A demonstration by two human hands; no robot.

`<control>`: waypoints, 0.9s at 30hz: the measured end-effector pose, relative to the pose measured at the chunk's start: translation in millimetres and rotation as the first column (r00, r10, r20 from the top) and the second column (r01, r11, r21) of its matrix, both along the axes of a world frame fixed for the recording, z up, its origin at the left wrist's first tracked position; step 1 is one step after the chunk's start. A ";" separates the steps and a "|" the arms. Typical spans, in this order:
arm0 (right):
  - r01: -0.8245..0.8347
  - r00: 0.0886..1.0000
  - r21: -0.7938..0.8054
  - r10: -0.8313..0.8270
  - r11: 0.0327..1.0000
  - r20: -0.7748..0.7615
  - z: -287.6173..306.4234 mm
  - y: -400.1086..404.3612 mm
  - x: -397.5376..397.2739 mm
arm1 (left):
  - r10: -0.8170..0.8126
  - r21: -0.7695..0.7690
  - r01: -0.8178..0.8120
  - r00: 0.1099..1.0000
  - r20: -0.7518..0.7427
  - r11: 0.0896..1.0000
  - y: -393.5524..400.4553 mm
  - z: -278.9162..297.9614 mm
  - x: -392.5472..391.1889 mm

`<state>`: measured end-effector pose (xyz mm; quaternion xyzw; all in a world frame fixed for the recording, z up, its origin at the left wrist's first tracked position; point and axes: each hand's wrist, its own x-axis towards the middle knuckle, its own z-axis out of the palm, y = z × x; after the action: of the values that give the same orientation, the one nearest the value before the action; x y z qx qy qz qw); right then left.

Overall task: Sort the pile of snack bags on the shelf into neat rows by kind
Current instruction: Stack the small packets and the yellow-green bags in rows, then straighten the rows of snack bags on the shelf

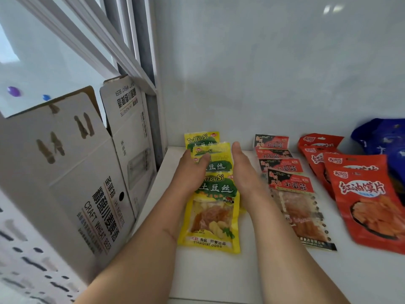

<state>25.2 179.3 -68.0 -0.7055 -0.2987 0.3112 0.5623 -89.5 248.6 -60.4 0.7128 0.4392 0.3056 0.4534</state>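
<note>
Several yellow snack bags (211, 218) lie overlapped in a row running front to back on the white shelf (252, 273). My left hand (192, 170) lies flat against the row's left side, fingers resting on the upper bags. My right hand (243, 170) stands edge-on, fingers straight, against the row's right side. To the right runs a row of red-and-black snack bags (293, 194), then a row of larger red bags (368, 200). Neither hand grips a bag.
A dark blue bag (385, 139) sits at the far right against the white back wall. White cardboard beer boxes (87, 183) stand left of the shelf. A white perforated panel (26, 264) is at the lower left.
</note>
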 end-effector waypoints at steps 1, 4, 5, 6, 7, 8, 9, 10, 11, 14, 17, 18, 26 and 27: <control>-0.003 1.000 0.004 0.003 1.000 -0.008 -0.5 -0.8 -2.6 | -0.003 -0.006 0.003 1.000 0.013 1.000 -1.1 1.6 0.7; -0.032 0.997 0.027 0.034 0.999 -0.063 -5.0 0.5 -4.1 | -0.031 -0.035 0.033 0.998 0.054 0.999 1.3 2.8 1.6; -0.032 0.997 0.031 0.034 0.999 -0.068 -7.1 1.7 -1.6 | -0.033 -0.034 0.036 0.997 0.069 0.999 3.4 2.9 1.3; -0.029 0.998 0.036 0.031 0.999 -0.059 -8.3 2.8 1.0 | -0.021 -0.039 0.024 0.997 0.080 0.999 6.4 3.3 0.5; -0.019 0.999 0.036 0.021 0.999 -0.042 -8.5 3.9 3.2 | -0.008 -0.043 0.012 0.997 0.081 0.999 10.2 3.5 -0.6; -0.014 1.000 0.040 0.015 0.999 -0.019 -7.8 4.6 4.6 | 0.011 -0.059 -0.007 0.998 0.068 0.998 17.4 1.8 0.5; -0.018 1.000 0.039 0.018 0.999 0.002 -8.7 6.3 7.0 | 0.018 -0.069 -0.015 0.999 0.042 0.997 25.0 -0.1 2.3; -0.029 0.999 0.042 0.028 0.999 0.022 -8.1 7.2 7.2 | 0.017 -0.080 -0.014 0.999 0.036 0.997 32.6 -2.7 5.8; -0.039 0.998 0.032 0.038 0.999 0.045 -7.5 8.7 7.0 | 0.002 -0.093 0.002 0.999 0.038 0.996 43.6 -10.3 10.2; -0.072 0.988 0.031 0.067 0.997 0.142 -0.6 5.6 -1.5 | -0.050 -0.093 0.052 0.998 0.027 0.994 78.9 -40.1 27.0; -0.072 0.971 -0.021 0.075 0.997 0.225 3.0 3.1 -5.8 | -0.081 -0.109 0.087 0.995 0.050 0.990 98.0 -54.7 35.2; -0.062 0.968 -0.038 0.070 0.997 0.242 0.9 3.9 -4.2 | -0.085 -0.118 0.092 0.994 0.064 0.989 104.4 -59.2 36.8; -0.012 0.919 -0.099 0.050 0.995 0.391 -6.3 6.5 -0.5 | -0.070 -0.012 0.069 0.994 -0.083 0.998 24.2 10.3 6.9; -0.009 0.910 -0.108 0.053 0.994 0.411 -5.9 6.2 -1.0 | -0.071 0.023 0.075 0.988 -0.135 0.997 18.8 10.0 3.8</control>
<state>24.3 185.6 -73.9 -0.7789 -0.4053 0.1790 0.4439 -85.7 267.3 -50.4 0.7535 0.4380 0.2466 0.4237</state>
